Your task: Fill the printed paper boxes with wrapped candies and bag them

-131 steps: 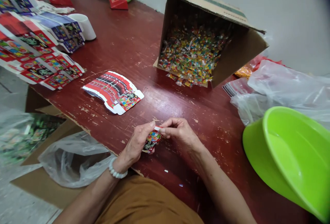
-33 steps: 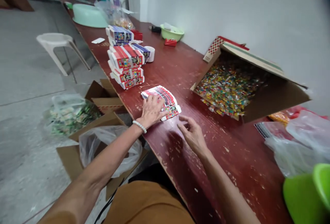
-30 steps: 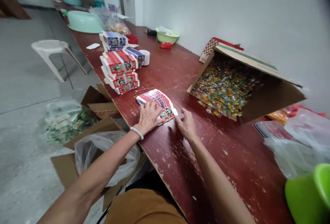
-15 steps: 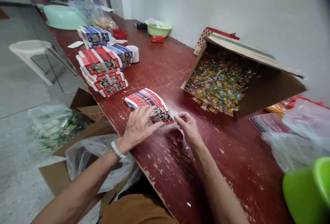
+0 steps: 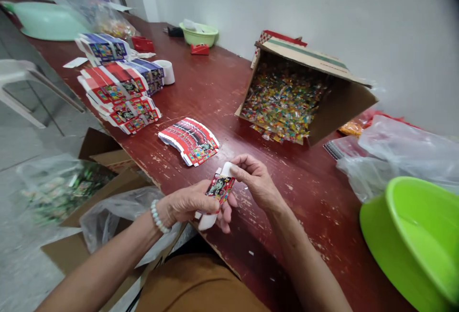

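My left hand (image 5: 201,202) holds a small red printed carton (image 5: 221,186) between thumb and fingers, above the table's near edge. The carton has white flaps at both ends. My right hand (image 5: 253,175) pinches the upper white flap with thumb and forefinger. Just beyond my hands, a fanned row of flat red cartons (image 5: 191,137) lies on the dark red table (image 5: 229,96). Banded bundles of red cartons (image 5: 116,87) and a bundle of purple cartons (image 5: 103,50) are stacked further left.
A tipped cardboard box (image 5: 344,106) full of wrapped candies (image 5: 283,96) stands at the back right. A green tub (image 5: 394,235) sits at right beside plastic bags (image 5: 398,149). A white cup (image 5: 165,72) adjoins the bundles. On the floor are open cardboard boxes (image 5: 71,254) and a stool (image 5: 21,82).
A single carton has come off the fanned row and is now in both hands, nearer my body. The view has turned right, showing more of the green tub.
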Motion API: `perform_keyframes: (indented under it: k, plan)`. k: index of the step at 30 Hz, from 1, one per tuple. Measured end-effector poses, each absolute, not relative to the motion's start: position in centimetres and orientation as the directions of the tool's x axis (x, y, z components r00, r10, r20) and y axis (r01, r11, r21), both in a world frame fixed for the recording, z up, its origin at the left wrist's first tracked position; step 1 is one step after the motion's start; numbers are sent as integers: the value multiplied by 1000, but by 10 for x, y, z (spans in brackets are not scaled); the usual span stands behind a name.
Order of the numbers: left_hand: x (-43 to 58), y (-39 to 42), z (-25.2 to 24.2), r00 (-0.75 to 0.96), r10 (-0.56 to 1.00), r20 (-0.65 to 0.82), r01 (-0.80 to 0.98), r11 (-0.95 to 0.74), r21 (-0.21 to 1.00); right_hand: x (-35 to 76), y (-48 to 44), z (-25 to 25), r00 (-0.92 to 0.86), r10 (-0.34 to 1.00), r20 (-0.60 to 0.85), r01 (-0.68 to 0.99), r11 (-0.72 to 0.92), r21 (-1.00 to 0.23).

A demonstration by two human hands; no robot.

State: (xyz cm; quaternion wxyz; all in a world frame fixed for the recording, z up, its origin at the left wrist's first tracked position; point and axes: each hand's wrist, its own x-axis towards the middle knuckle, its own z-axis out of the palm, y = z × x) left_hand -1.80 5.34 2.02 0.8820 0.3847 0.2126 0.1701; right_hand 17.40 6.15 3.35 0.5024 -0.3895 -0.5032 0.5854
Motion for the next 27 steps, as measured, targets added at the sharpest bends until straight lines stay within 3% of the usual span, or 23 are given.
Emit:
perform_keyframes:
  k: [9,12,15,17,19,23,27]
  plan:
    - [-8,35,36,714,623,-319,-100,542,834,170,32,35,-107,988,114,-144,98,-985]
    - [-9,31,33,702,622,-347,-47,526,849,170,21,38,34,940,338,202,325,-924]
    - [-11,27,34,632,695,-343,-27,461,887,171,13,46,-75,817,572,547,514,-661]
    - [-11,24,37,637,692,-339,45,406,913,171,10,51,-240,799,551,593,571,-568]
    - [-11,22,41,659,667,-347,146,339,929,172,9,53,-322,808,493,586,579,-566]
    - [-11,22,40,731,611,-304,147,293,945,177,6,50,-349,844,407,512,536,-672]
    - [-11,24,35,808,509,-296,149,310,939,191,2,52,-471,860,196,394,403,-826]
